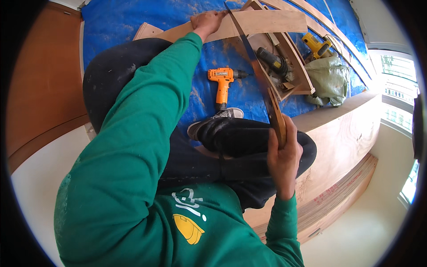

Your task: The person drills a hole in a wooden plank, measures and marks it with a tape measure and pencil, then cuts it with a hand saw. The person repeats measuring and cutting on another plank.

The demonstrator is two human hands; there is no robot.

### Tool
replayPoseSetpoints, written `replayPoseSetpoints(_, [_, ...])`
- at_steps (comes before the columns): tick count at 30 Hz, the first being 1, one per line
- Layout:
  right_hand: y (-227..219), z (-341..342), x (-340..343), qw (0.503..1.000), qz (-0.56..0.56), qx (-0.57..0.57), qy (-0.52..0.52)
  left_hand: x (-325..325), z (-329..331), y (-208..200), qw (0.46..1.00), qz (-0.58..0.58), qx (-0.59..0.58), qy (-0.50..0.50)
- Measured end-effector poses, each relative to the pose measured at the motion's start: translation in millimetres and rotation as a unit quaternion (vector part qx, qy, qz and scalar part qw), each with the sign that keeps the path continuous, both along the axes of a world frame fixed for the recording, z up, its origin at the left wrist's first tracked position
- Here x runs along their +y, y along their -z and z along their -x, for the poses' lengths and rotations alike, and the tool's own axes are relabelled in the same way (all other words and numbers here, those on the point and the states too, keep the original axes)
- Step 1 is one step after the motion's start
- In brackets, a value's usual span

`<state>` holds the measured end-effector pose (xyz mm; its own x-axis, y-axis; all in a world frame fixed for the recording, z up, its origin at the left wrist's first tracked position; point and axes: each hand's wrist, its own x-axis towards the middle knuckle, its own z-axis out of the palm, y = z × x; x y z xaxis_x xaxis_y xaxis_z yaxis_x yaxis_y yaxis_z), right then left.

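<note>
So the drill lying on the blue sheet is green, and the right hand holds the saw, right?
Not quite: the head view shows the drill is orange, not green. It does lie on the blue sheet, and the right hand does hold the saw.

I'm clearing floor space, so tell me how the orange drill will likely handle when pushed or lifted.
The orange drill probably feels heavy for its size, given its bulky body and dark chuck. Its pistol shape should resist rolling. It may slide if pushed, since the blue sheet looks smooth and dusty.
</note>
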<state>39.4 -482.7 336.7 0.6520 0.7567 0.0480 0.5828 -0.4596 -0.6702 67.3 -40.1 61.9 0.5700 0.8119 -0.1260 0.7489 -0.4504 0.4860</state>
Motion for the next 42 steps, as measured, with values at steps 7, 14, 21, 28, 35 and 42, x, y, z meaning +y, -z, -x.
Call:
replayPoseSetpoints(7, [63,-25,66,1.0,-0.012,0.024,-0.015,-3,3,-6,0.998,-0.049,-0.029,-0.029])
replayPoseSetpoints(14, [-4,13,4,0.999,0.034,0.002,-0.004,-11,8,-17,0.997,-0.063,-0.042,-0.023])
replayPoseSetpoints(21, [59,-17,92,0.999,0.013,-0.024,-0.028,-26,12,-38,0.996,-0.053,-0.058,-0.045])
replayPoseSetpoints(28, [76,-35,127,0.999,0.015,0.014,-0.037,-5,13,-64,0.992,0.01,0.077,0.096])
replayPoseSetpoints(35, [63,-38,131,0.999,-0.011,0.017,-0.033,-15,12,-86,0.984,0.0,0.09,0.157])
replayPoseSetpoints(42, [-4,7,32,0.997,0.062,0.044,0.001,-24,18,-87,0.985,-0.041,0.094,0.141])
